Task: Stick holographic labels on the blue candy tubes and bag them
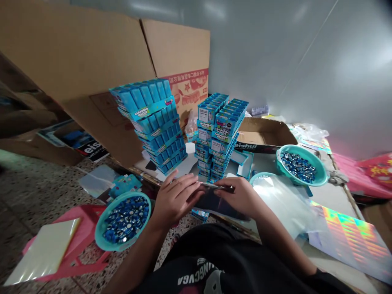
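My left hand (176,196) and my right hand (239,197) both grip a flat, dark, shiny sheet (214,201) at the middle of the view, fingers curled over its top edge. Just behind the hands stand two stacks of blue candy display boxes, a leaning stack (153,122) to the left and a taller double stack (219,134) in the middle. A teal bowl of blue wrapped candies (124,220) sits left of my left hand. Another teal bowl of candies (301,165) sits to the right.
A big open cardboard box (92,61) rises behind the stacks. Clear plastic sheets (284,204) and holographic sheets (352,237) lie at the right. A pink stool (82,241) with a pale sheet (43,253) stands on the speckled floor at the left. A low cardboard tray (263,136) lies behind.
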{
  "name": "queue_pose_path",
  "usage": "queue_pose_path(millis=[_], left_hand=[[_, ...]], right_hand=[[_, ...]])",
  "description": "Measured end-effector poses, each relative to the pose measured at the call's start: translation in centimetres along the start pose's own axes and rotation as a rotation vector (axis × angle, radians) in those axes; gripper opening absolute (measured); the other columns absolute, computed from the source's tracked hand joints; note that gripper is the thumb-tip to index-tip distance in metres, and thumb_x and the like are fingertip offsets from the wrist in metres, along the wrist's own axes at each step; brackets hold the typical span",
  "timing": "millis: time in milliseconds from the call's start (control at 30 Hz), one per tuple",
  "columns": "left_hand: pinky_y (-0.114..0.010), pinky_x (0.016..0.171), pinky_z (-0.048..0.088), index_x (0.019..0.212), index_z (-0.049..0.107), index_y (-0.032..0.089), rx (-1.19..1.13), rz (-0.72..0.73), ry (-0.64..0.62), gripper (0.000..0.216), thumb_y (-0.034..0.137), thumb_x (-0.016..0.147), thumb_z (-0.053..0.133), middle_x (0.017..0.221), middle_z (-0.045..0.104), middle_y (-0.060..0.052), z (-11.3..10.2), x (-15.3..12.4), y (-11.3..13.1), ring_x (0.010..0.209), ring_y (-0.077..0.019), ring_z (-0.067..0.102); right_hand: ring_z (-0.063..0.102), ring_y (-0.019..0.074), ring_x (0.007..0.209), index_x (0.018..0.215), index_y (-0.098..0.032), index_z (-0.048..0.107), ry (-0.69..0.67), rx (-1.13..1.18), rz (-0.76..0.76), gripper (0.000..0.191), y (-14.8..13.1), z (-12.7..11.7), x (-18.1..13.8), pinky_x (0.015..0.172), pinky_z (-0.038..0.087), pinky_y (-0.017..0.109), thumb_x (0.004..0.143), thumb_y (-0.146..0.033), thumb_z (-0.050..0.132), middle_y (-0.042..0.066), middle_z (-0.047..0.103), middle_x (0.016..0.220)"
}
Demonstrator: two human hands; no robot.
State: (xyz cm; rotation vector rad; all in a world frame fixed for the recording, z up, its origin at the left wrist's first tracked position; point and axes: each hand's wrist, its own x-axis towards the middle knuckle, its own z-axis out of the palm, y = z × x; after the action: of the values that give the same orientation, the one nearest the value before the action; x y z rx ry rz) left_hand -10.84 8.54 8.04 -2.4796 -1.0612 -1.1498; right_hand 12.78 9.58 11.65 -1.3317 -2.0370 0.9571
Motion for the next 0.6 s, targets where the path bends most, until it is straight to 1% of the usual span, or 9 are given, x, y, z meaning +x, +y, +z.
queue_pose_path(millis=[133, 233, 300, 333, 367, 400, 467, 533, 600], left_hand=[[-0.049, 0.122, 0.024, 0.09, 0.068, 0.023, -0.027, 0.031, -0.062, 0.006, 0.021, 0.085, 0.069, 0.119, 0.072, -0.004, -0.4, -0.3, -0.3, 0.119, -0.0212, 0.064], [-0.047, 0.122, 0.023, 0.091, 0.067, 0.024, -0.028, 0.078, -0.012, 0.012, 0.018, 0.082, 0.072, 0.119, 0.073, -0.003, -0.4, -0.9, -0.3, 0.122, -0.0213, 0.062], [-0.042, 0.119, 0.031, 0.094, 0.066, 0.025, -0.167, 0.085, -0.01, 0.017, 0.014, 0.081, 0.072, 0.111, 0.076, -0.001, 0.1, -1.4, -0.2, 0.116, -0.0192, 0.066], [-0.04, 0.114, 0.038, 0.093, 0.066, 0.025, -0.294, 0.038, -0.001, 0.017, 0.013, 0.081, 0.07, 0.104, 0.077, 0.0, 0.4, -1.7, -0.2, 0.11, -0.0181, 0.069], [-0.039, 0.109, 0.044, 0.091, 0.065, 0.024, -0.439, -0.058, 0.021, 0.016, 0.012, 0.082, 0.068, 0.097, 0.077, 0.001, 0.9, -2.0, -0.2, 0.102, -0.0172, 0.071], [-0.039, 0.104, 0.049, 0.088, 0.064, 0.024, -0.584, -0.199, 0.061, 0.013, 0.013, 0.083, 0.067, 0.09, 0.077, 0.001, 1.5, -2.3, -0.2, 0.094, -0.0167, 0.073], [-0.037, 0.093, 0.055, 0.082, 0.061, 0.021, -0.804, -0.563, 0.166, 0.008, 0.02, 0.083, 0.069, 0.082, 0.074, 0.0, 2.8, -3.0, -0.5, 0.084, -0.0168, 0.073], [-0.032, 0.083, 0.056, 0.079, 0.059, 0.019, -0.913, -0.894, 0.215, 0.018, 0.03, 0.08, 0.074, 0.079, 0.071, 0.0, 4.3, -3.7, -1.1, 0.081, -0.0172, 0.071], [-0.026, 0.075, 0.053, 0.08, 0.058, 0.018, -0.977, -1.112, 0.21, 0.028, 0.037, 0.073, 0.079, 0.077, 0.068, 0.0, 5.7, -4.4, -1.8, 0.078, -0.0153, 0.068]], right_hand=[[0.068, 0.0179, 0.078, 0.095, -0.025, 0.077, 0.036, -0.005, 0.028, 0.018, 0.0, 0.7, -0.4, 0.072, 0.049, 0.027, 0.084, -0.025, 0.063, 0.0, 0.077, 0.089], [0.068, 0.0185, 0.079, 0.099, -0.025, 0.076, 0.072, -0.015, 0.061, 0.02, 0.3, 1.0, -0.6, 0.073, 0.05, 0.028, 0.084, -0.027, 0.062, 0.001, 0.077, 0.093], [0.068, 0.0191, 0.079, 0.102, -0.024, 0.076, 0.131, -0.041, 0.117, 0.024, 0.6, 0.6, -1.1, 0.073, 0.05, 0.029, 0.084, -0.03, 0.062, 0.002, 0.077, 0.094], [0.068, 0.0191, 0.077, 0.103, -0.023, 0.076, 0.167, -0.059, 0.154, 0.025, 0.9, 0.2, -1.4, 0.072, 0.05, 0.029, 0.084, -0.031, 0.062, 0.003, 0.077, 0.092], [0.067, 0.0188, 0.074, 0.103, -0.022, 0.076, 0.203, -0.076, 0.192, 0.026, 1.2, -0.4, -2.0, 0.069, 0.05, 0.029, 0.084, -0.032, 0.061, 0.003, 0.077, 0.088], [0.065, 0.0185, 0.071, 0.102, -0.021, 0.076, 0.238, -0.094, 0.23, 0.027, 1.7, -1.1, -2.6, 0.067, 0.049, 0.028, 0.083, -0.033, 0.06, 0.004, 0.076, 0.084], [0.063, 0.0186, 0.066, 0.1, -0.019, 0.076, 0.31, -0.14, 0.32, 0.032, 3.3, -2.5, -4.3, 0.062, 0.047, 0.029, 0.082, -0.037, 0.059, 0.004, 0.073, 0.076], [0.062, 0.0199, 0.065, 0.102, -0.017, 0.076, 0.35, -0.193, 0.428, 0.037, 5.8, -3.7, -6.3, 0.061, 0.045, 0.029, 0.081, -0.042, 0.058, 0.005, 0.072, 0.074], [0.063, 0.0215, 0.068, 0.105, -0.016, 0.075, 0.36, -0.254, 0.565, 0.041, 9.1, -4.3, -8.4, 0.062, 0.044, 0.031, 0.08, -0.043, 0.057, 0.006, 0.072, 0.076]])
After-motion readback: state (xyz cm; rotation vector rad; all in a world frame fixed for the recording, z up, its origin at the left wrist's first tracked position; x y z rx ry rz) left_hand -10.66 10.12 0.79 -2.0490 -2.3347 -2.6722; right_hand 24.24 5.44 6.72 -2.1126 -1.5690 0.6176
